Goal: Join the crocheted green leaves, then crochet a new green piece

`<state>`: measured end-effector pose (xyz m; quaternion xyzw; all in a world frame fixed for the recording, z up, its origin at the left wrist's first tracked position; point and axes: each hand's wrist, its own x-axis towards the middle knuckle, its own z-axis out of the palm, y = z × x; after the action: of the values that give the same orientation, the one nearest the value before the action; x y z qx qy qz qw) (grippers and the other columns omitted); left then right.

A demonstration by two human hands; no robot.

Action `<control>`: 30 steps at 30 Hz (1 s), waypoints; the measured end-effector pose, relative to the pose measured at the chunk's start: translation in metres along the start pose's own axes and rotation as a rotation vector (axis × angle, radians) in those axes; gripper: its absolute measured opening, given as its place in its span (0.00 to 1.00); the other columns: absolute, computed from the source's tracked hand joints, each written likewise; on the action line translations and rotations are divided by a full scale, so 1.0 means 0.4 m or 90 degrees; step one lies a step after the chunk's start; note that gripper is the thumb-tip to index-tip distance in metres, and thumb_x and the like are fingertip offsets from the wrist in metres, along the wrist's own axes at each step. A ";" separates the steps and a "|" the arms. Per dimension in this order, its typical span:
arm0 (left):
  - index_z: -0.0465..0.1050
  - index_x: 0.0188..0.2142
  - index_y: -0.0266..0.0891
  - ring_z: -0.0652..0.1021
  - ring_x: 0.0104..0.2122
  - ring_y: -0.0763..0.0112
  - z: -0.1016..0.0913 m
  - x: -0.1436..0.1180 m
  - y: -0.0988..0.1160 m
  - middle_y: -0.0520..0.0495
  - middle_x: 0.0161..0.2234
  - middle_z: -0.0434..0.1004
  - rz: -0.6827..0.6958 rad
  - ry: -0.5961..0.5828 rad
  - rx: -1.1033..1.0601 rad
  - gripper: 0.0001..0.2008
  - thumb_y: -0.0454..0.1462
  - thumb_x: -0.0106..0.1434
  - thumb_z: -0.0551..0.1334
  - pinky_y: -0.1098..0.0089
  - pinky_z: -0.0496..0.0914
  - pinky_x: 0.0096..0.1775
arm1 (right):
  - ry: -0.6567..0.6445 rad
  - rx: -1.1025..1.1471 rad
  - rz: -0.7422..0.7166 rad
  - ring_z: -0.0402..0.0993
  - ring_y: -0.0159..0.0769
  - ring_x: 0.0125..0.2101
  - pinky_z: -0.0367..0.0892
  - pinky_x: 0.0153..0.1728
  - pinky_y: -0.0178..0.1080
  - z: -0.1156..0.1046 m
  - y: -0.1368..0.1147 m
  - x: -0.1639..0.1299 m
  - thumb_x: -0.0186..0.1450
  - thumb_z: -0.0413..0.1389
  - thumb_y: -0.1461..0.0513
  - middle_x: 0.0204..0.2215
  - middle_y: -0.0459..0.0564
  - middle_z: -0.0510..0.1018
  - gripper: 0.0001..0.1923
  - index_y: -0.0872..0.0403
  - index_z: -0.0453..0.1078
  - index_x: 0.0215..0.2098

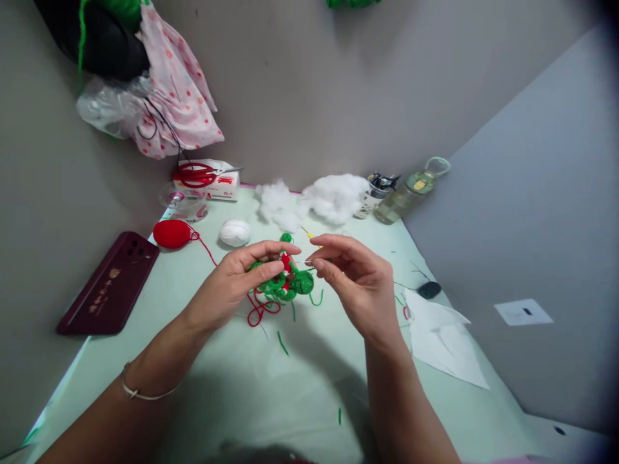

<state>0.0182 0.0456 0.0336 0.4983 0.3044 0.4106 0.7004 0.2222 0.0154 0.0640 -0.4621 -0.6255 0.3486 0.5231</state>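
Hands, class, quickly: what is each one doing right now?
Left hand: closed on the green and red crochet piece.
Right hand: pinching a thin crochet hook.

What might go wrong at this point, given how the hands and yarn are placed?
The needle in the right hand points at the left hand's fingertips, so a prick seems possible. The loose red yarn under the green crochet piece could tangle or snag.

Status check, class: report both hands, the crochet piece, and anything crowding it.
Left hand pinching green-and-red crochet piece. Right hand holding needle at it. Red yarn ball off left.
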 end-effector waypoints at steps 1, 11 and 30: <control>0.82 0.50 0.46 0.79 0.37 0.72 0.000 -0.001 0.000 0.51 0.40 0.79 0.001 -0.003 -0.001 0.12 0.42 0.68 0.67 0.73 0.74 0.41 | -0.001 0.000 0.001 0.76 0.29 0.31 0.70 0.33 0.35 -0.001 0.001 0.000 0.67 0.64 0.64 0.32 0.41 0.83 0.11 0.43 0.79 0.46; 0.82 0.51 0.48 0.79 0.37 0.72 0.003 -0.004 0.006 0.51 0.40 0.80 -0.005 -0.016 -0.013 0.12 0.42 0.69 0.67 0.72 0.73 0.42 | -0.022 0.027 0.027 0.75 0.31 0.29 0.71 0.31 0.36 0.004 -0.003 -0.004 0.67 0.64 0.61 0.32 0.44 0.82 0.09 0.45 0.79 0.46; 0.79 0.43 0.44 0.76 0.34 0.75 0.016 -0.002 -0.003 0.52 0.35 0.78 0.015 -0.022 -0.055 0.06 0.39 0.67 0.68 0.76 0.71 0.36 | -0.019 -0.063 -0.092 0.73 0.35 0.36 0.72 0.37 0.39 0.024 0.028 0.008 0.67 0.64 0.64 0.32 0.47 0.76 0.07 0.45 0.83 0.36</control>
<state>0.0235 0.0420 0.0344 0.4780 0.2684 0.4229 0.7215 0.2152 0.0227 0.0528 -0.4359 -0.6816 0.2854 0.5137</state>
